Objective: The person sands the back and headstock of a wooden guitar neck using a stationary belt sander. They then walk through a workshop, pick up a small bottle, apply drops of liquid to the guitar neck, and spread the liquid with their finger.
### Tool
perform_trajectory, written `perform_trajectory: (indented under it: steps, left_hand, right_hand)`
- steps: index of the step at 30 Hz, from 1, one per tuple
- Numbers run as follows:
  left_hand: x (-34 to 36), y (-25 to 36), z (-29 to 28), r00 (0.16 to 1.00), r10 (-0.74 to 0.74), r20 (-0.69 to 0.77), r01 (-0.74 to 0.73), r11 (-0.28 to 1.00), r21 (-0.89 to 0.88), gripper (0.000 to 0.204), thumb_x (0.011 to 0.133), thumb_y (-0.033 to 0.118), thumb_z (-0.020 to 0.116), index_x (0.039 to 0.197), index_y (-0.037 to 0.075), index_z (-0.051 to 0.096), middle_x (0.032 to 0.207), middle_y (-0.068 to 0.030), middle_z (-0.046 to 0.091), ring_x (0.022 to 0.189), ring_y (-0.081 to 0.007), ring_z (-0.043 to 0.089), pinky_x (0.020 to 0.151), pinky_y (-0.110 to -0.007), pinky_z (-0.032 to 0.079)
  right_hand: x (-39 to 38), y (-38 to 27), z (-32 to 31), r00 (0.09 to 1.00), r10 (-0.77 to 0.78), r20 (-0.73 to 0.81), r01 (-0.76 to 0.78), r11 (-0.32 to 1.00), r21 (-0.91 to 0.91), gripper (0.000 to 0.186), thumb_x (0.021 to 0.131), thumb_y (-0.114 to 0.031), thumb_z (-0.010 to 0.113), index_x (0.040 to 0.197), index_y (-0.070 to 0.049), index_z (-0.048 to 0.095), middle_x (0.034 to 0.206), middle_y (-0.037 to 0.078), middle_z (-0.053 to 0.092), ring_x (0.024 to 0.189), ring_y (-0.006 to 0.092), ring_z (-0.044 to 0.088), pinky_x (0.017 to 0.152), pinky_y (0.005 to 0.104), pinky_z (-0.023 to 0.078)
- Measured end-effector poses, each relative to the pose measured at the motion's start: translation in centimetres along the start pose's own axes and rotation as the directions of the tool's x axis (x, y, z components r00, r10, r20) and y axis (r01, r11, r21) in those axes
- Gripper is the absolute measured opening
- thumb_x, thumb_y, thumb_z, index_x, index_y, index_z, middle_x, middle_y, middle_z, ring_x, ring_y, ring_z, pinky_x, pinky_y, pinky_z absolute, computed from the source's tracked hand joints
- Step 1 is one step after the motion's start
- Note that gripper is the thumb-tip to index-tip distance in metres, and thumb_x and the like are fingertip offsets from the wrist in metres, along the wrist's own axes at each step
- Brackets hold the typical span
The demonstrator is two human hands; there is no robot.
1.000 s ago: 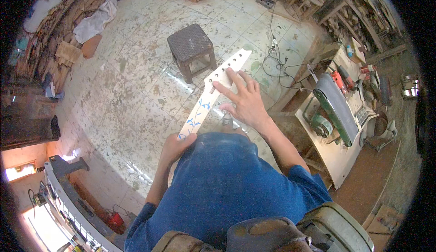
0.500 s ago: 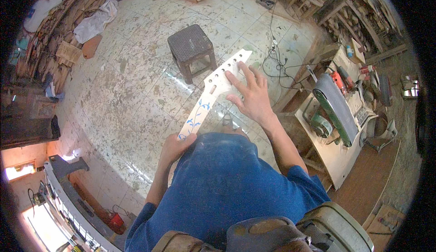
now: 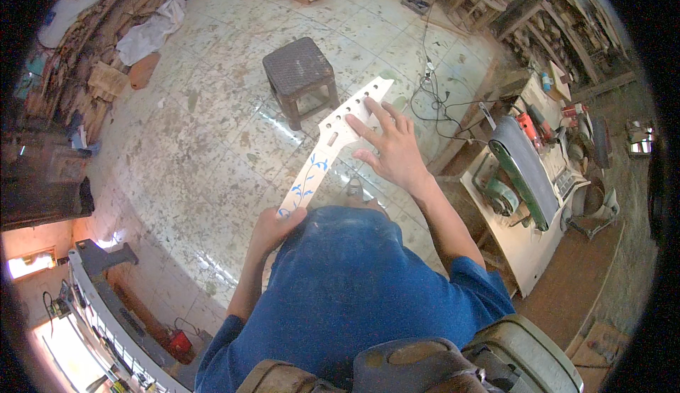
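Observation:
A pale wooden guitar neck [image 3: 310,173] slants up and to the right in front of me, with a blue vine pattern along its fretboard and a row of holes in its pointed headstock. My left hand [image 3: 272,229] is closed round the lower end, close to my blue shirt. Over the headstock, my right hand [image 3: 394,151] lies with its fingers spread, fingertips touching the flat face near the holes. The neck's lower end is hidden by my left hand and shirt.
A dark woven-top stool [image 3: 298,71] stands beyond the headstock on the stained tile floor. At right, a bench holds a belt sander [image 3: 523,170] and a red power tool [image 3: 526,124]. Cables [image 3: 429,81] trail on the floor. Scrap wood [image 3: 85,60] is piled at far left.
The fingers of my right hand have slid slightly left and down across the headstock. My left hand and the neck stay nearly in place.

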State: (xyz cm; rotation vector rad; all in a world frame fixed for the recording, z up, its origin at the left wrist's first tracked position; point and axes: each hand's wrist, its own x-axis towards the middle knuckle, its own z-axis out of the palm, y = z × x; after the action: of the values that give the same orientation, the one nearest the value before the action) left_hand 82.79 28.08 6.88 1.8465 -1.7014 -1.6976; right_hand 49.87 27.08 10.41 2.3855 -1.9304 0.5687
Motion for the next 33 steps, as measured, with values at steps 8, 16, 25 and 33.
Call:
perform_trajectory:
  steps: [8,16,25,33]
  left_hand:
    - [0.2,-0.6,0.1,0.999,0.031,0.009,-0.031,0.999,0.018,0.063,0.086,0.056,0.073,0.101,-0.005,0.076,0.078,-0.0108,0.073,0.073,-0.0181,0.068,0.066,-0.035,0.050]
    - [-0.1,0.2,0.4,0.999,-0.026,0.021,0.026,1.000,0.012,0.061,0.085,0.053,0.073,0.102,-0.005,0.076,0.081,-0.0113,0.073,0.076,-0.0171,0.068,0.068,-0.035,0.051]
    - [0.2,-0.8,0.3,0.999,0.021,0.031,-0.021,1.000,-0.002,0.061,0.085,0.053,0.074,0.104,-0.004,0.076,0.083,-0.0112,0.074,0.078,-0.0167,0.069,0.069,-0.034,0.051]
    - [0.0,-0.6,-0.1,0.999,0.008,0.037,-0.010,0.999,0.045,0.061,0.085,0.054,0.075,0.104,-0.004,0.076,0.083,-0.0113,0.074,0.078,-0.0161,0.069,0.069,-0.034,0.051]
  right_hand:
    - [0.2,0.9,0.0,0.997,0.036,-0.066,-0.036,0.999,-0.001,0.065,0.091,-0.060,0.063,0.149,-0.033,0.053,0.160,0.014,0.037,0.141,0.0429,0.037,0.114,0.0557,0.031]
    - [-1.0,-0.5,0.3,0.999,0.028,0.025,-0.030,0.995,0.092,0.067,0.091,-0.060,0.064,0.151,-0.035,0.051,0.164,0.012,0.032,0.146,0.0430,0.031,0.116,0.0572,0.028]
    - [-1.9,-1.9,0.2,1.000,0.009,0.013,-0.009,1.000,-0.010,0.069,0.090,-0.062,0.062,0.153,-0.034,0.048,0.163,0.011,0.033,0.145,0.0427,0.032,0.115,0.0580,0.029]
    - [-1.6,-2.1,0.3,1.000,0.016,-0.022,-0.017,0.996,-0.089,0.069,0.091,-0.065,0.058,0.152,-0.034,0.050,0.162,0.012,0.036,0.144,0.0428,0.035,0.113,0.0576,0.031]
